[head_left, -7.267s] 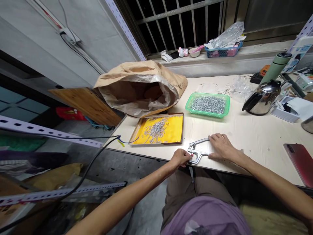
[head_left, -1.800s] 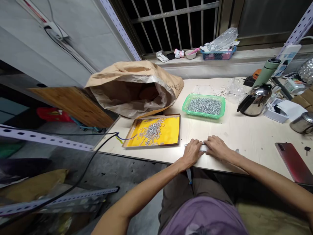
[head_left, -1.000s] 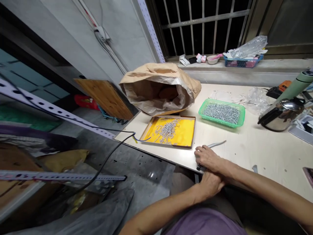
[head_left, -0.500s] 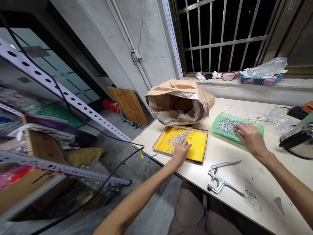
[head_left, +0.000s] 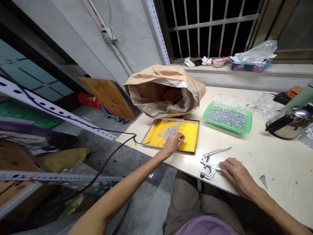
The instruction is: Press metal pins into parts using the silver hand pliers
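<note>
My left hand [head_left: 174,142] is over a shallow tray [head_left: 192,138] with a yellow bottom, thumb and fingers closed together beside a pile of small silvery metal pieces [head_left: 170,130]. Whatever lies between those fingertips is too small to make out. On the table to the right are silver pliers [head_left: 208,167] with a C-shaped jaw and a spring. My right hand [head_left: 236,171] has its fingers closed over their lower handle, hiding most of it. Behind the pliers stands a green plastic basket [head_left: 248,121] holding many small metal screws or pins [head_left: 226,117].
A large open paper sack [head_left: 166,76] lies behind the yellow tray. To the right are a glass-and-metal kettle [head_left: 286,122], crumpled clear plastic [head_left: 265,104] and an orange-black tool [head_left: 288,94]. A black cable [head_left: 114,148] hangs by the table's left edge.
My right hand has moved from the green basket down to the pliers' lower handle. My left hand stays over the yellow tray. The view has shifted somewhat.
</note>
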A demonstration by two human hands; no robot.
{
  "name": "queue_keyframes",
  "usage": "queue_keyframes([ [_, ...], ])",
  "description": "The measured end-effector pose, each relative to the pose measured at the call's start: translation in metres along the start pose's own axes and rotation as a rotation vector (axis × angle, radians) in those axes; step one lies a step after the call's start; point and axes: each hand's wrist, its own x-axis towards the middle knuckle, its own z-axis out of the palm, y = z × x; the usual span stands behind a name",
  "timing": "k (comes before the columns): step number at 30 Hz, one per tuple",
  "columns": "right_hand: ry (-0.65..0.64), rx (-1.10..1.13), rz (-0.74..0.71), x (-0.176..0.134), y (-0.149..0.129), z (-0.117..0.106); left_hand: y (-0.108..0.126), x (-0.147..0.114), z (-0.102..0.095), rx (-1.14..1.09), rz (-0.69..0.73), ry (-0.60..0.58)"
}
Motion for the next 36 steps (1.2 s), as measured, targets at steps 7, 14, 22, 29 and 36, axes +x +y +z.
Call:
queue_keyframes([
  [7,0.047,-0.092,0.044,-0.018,-0.005,0.02,0.061,-0.057,0.045,-0.708,-0.405,-0.418],
  [14,0.074,-0.155,0.086,-0.018,-0.011,0.023,0.081,-0.06,0.054,-0.809,-0.648,-0.575],
  [22,0.113,-0.154,0.103,-0.022,-0.013,0.029,0.086,-0.059,0.054,-0.838,-0.782,-0.651],
  [29,0.093,-0.203,0.138,-0.022,-0.015,0.031,0.091,-0.052,0.054,-0.777,-0.756,-0.726],
  [36,-0.013,-0.244,0.196,-0.017,-0.021,0.025,0.094,-0.052,0.052,-0.697,-0.763,-0.775],
])
